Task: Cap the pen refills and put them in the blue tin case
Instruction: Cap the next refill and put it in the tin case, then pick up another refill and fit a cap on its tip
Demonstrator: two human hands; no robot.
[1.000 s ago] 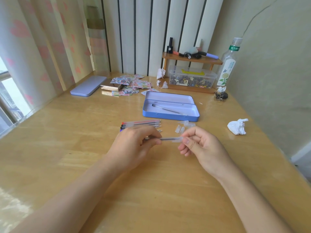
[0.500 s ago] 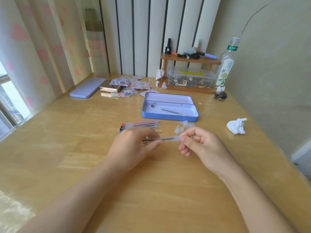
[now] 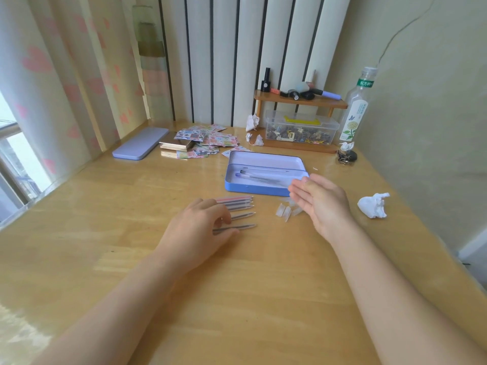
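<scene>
An open rectangular blue tin case (image 3: 263,189) is seen on the light wooden table (image 3: 237,299), at about 12 o'clock from the middle of the view. Two thin pen refills (image 3: 259,177) are laid lengthwise inside it, their dark ends toward 9 o'clock.

The right hand (image 3: 320,202) is held at 1 o'clock, just in front of the case's near right corner. It is spread open, the palm turned toward 9 o'clock, the fingers (image 3: 299,192) straight, and nothing is gripped in it. Just below the fingers, a small heap of clear plastic refill caps (image 3: 286,212) is scattered on the table.

The left hand (image 3: 200,230) is rested palm down at 11 o'clock, its fingers loosely curled over the left ends of a row of uncapped pen refills (image 3: 237,206). The nearest grey refill (image 3: 237,228) is touched by the fingertips; whether it is actually pinched cannot be told. The tips of the row are pointed toward 3 o'clock.

At 2 o'clock a crumpled white tissue (image 3: 374,205) is seen, well apart from the case. At 10 o'clock, far back, a flat lilac tin lid (image 3: 141,143) is laid beside a spread of patterned sticker sheets (image 3: 210,139). At 1 o'clock, against the wall, a clear plastic storage box (image 3: 301,130) is placed under a small wooden shelf (image 3: 300,101), with a clear plastic bottle (image 3: 355,109) to its right.
</scene>
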